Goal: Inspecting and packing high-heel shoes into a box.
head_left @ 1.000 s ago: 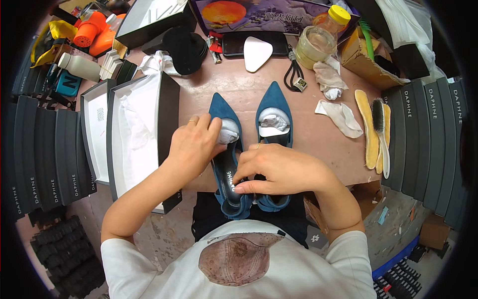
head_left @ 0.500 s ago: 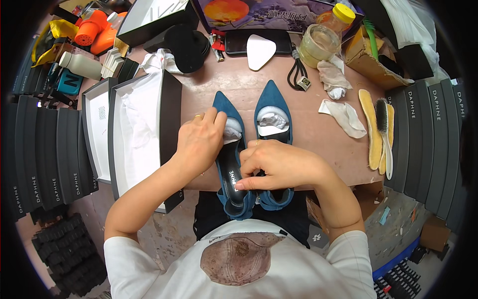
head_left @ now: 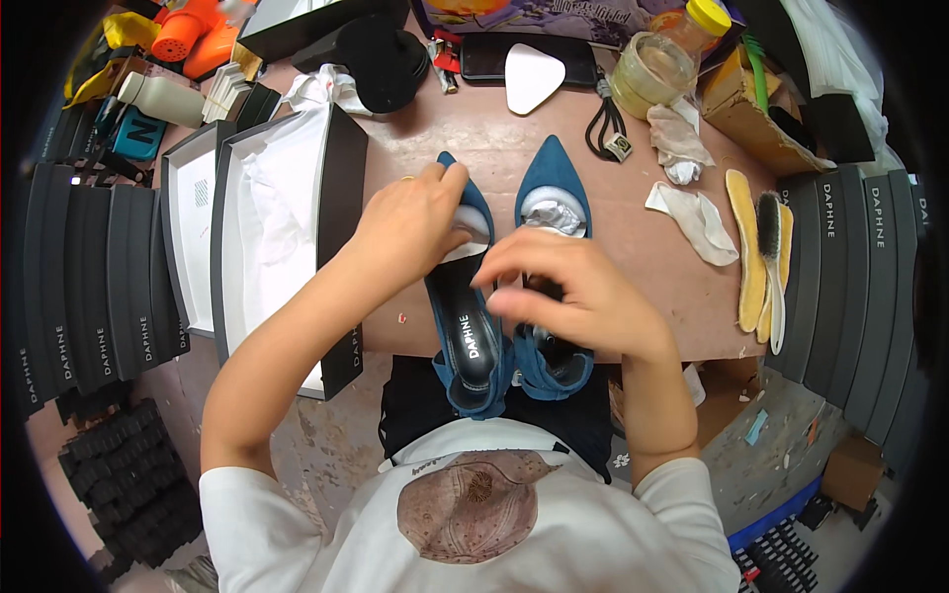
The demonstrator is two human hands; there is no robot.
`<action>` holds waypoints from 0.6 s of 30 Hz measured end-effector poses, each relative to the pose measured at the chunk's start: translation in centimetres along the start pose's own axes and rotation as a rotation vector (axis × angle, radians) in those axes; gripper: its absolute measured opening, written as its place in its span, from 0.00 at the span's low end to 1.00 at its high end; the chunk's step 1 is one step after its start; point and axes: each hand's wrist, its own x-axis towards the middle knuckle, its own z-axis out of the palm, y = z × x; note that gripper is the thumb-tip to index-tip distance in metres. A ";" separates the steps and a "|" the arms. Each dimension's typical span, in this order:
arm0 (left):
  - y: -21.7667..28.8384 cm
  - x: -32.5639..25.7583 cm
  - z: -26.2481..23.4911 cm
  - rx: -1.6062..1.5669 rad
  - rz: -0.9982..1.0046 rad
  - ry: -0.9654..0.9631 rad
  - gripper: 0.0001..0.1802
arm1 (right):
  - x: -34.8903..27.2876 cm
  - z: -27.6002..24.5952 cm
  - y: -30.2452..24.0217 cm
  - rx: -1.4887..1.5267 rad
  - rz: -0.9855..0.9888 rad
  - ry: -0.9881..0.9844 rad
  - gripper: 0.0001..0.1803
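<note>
While both shoes are lying side by side on the brown table (head_left: 633,257), toes pointing away, I am pressing my left hand (head_left: 410,227) closed onto the white paper stuffing (head_left: 473,219) in the left blue shoe (head_left: 467,316). My right hand (head_left: 573,296) is hovering over the right blue shoe (head_left: 554,188), fingers curled; I cannot tell whether it is gripping anything. An open shoebox (head_left: 287,227) is sitting just left.
</note>
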 end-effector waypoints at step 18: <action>2.9 -9.6 -1.1 -1.257 -0.210 0.094 0.20 | -8.8 2.0 1.1 -0.009 0.030 0.803 0.17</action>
